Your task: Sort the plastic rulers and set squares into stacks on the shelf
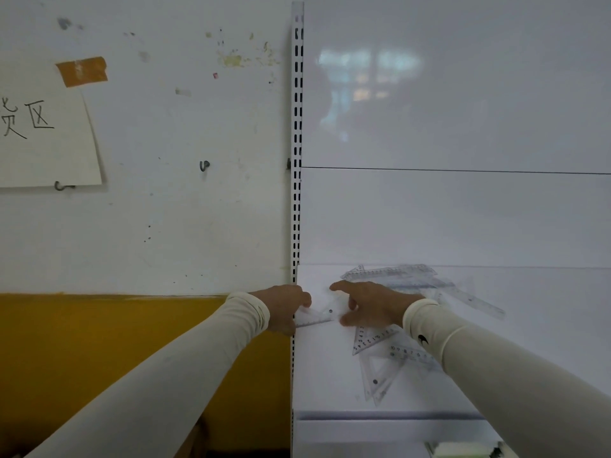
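Note:
A clear plastic set square lies near the left edge of the white shelf. My left hand grips its left end, fingers curled over it. My right hand rests on its right side, index finger stretched out and thumb beside the plastic. More clear set squares lie scattered in front of my right wrist, partly hidden by that arm. A pile of clear rulers sits at the back of the shelf against the rear panel.
A slotted white upright borders the shelf on the left. Beyond it is a white-and-yellow wall with a taped paper sign and small hooks. The shelf's front lip runs below the set squares.

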`<state>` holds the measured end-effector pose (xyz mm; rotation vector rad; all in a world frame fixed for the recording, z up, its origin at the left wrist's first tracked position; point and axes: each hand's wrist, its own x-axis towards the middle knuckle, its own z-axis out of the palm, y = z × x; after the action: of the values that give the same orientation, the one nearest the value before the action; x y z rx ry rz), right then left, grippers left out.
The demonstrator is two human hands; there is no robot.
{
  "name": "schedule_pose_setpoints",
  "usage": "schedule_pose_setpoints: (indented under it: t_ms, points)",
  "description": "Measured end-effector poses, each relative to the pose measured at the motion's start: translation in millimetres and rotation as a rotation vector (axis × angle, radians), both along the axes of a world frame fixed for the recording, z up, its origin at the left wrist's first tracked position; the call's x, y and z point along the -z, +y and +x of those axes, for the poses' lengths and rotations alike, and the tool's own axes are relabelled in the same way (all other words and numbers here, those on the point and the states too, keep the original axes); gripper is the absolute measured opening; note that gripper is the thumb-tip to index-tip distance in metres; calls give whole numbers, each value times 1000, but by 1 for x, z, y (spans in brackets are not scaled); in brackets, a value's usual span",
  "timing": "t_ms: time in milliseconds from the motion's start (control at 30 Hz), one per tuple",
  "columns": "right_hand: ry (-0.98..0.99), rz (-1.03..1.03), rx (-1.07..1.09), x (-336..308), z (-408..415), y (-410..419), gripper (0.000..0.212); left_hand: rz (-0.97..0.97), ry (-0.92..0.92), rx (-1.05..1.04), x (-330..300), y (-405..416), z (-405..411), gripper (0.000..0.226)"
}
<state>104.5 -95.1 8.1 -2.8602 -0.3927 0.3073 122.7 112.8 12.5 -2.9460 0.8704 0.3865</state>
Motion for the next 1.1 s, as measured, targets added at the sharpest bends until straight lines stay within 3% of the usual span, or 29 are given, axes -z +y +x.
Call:
schedule_pose_setpoints:
  t_ms: [100, 167, 367, 633, 900, 1100]
  points:
    - [7, -57, 9, 4, 0, -5, 61, -23, -3, -4, 1, 8, -1, 67]
    - [30, -80, 39, 4, 0, -8, 68, -37, -3, -12, 1, 13, -2, 71]
    - [12, -92, 87, 0, 1, -8, 69, -113, -50, 3, 4, 29, -3, 50]
    - [-29, -13, 207, -10, -8, -13, 65, -225, -64, 43, 7, 36, 3, 47]
    - [-101, 24, 300, -39, -35, -65, 70, -257, 3, 98, 6, -24, -21, 61]
    - [-196, 35, 385, -55, -88, -145, 73, -223, -62, 236, -15, -118, -56, 58]
